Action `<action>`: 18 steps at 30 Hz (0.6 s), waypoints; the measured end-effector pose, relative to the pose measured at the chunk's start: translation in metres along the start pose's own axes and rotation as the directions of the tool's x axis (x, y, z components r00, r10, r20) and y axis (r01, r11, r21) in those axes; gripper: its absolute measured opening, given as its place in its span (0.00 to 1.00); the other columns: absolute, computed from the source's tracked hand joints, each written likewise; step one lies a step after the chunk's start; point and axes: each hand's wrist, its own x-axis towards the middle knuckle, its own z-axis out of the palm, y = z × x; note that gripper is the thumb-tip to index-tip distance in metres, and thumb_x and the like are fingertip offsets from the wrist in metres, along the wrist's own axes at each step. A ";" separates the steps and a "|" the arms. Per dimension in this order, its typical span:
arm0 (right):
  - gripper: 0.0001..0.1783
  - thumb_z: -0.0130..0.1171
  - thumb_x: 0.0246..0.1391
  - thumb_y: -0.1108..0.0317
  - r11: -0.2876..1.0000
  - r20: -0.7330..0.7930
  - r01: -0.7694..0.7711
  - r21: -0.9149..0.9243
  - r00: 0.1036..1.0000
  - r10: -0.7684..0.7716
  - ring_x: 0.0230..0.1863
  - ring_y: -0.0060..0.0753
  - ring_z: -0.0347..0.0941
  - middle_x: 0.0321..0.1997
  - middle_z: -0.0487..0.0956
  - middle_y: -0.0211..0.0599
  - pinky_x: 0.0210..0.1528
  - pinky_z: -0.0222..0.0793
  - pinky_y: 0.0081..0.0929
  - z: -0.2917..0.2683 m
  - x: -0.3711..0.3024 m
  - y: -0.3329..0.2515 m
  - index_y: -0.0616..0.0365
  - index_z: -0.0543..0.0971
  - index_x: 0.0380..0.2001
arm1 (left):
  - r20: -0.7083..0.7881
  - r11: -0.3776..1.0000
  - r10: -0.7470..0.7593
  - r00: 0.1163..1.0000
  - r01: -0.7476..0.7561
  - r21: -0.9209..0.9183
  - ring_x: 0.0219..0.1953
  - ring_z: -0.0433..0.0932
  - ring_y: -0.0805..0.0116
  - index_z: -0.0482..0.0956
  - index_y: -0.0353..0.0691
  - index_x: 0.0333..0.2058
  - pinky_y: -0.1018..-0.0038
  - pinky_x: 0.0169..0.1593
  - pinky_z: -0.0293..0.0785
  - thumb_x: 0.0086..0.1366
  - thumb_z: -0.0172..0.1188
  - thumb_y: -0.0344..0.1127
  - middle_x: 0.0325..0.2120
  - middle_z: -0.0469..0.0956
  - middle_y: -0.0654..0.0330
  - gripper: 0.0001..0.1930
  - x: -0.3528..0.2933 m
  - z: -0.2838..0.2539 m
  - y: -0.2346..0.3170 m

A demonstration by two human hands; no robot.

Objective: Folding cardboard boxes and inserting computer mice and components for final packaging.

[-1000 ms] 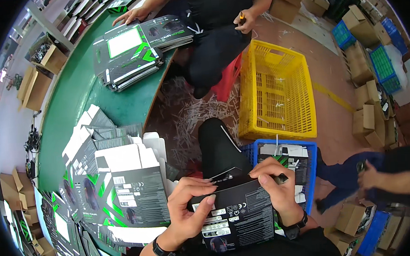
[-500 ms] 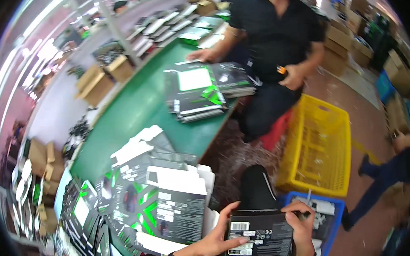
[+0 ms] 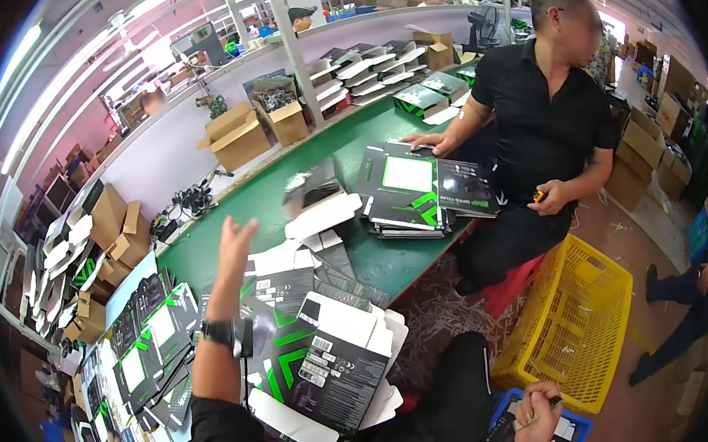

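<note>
Green tabletop (image 3: 398, 259) bends across the middle of the frame; left of centre my left hand (image 3: 238, 233) is outstretched, fingers parted and gripping nothing; just beyond, near upper centre, the dark box (image 3: 315, 187) is blurred, so I judge it moving, though I cannot tell whether it touches the table; too much speed could skid it into the co-worker's stack (image 3: 408, 174) or hand (image 3: 431, 142); at lower centre, splayed flaps on the loose heap of boxes (image 3: 340, 378) could snag my sleeve (image 3: 224, 435) and slide; lower right, my right hand (image 3: 535, 414) is curled around a small dark thing (image 3: 555, 401), which could scratch cartons if swung carelessly.
</note>
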 end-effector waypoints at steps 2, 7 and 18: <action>0.05 0.54 0.64 0.75 0.984 -0.021 0.003 -0.180 1.000 -0.007 0.17 0.10 0.56 0.30 0.75 0.31 0.17 0.49 0.11 0.005 -0.005 0.012 0.63 0.78 0.41 | 0.217 0.830 0.035 0.976 -0.149 0.537 0.66 0.64 0.41 0.58 0.27 0.67 0.55 0.66 0.63 0.58 0.66 0.62 0.62 0.63 0.32 0.51 -0.019 -0.012 -0.023; 0.08 0.57 0.64 0.73 0.953 0.037 -0.101 -0.284 0.993 0.116 0.18 0.09 0.56 0.34 0.76 0.31 0.19 0.50 0.10 0.027 0.000 0.016 0.63 0.79 0.44 | 0.508 0.325 -0.332 0.795 -0.409 0.853 0.71 0.50 0.31 0.51 0.29 0.70 0.47 0.72 0.48 0.43 0.68 0.77 0.67 0.54 0.29 0.69 -0.071 -0.019 -0.036; 0.06 0.62 0.61 0.71 0.601 0.368 0.288 -0.745 0.930 0.012 0.32 0.17 0.70 0.32 0.77 0.26 0.38 0.67 0.17 0.064 0.011 0.041 0.61 0.80 0.39 | 0.590 0.523 0.335 0.735 -0.666 0.532 0.69 0.54 0.34 0.56 0.44 0.71 0.47 0.69 0.54 0.63 0.64 0.53 0.66 0.58 0.36 0.43 -0.022 0.053 -0.010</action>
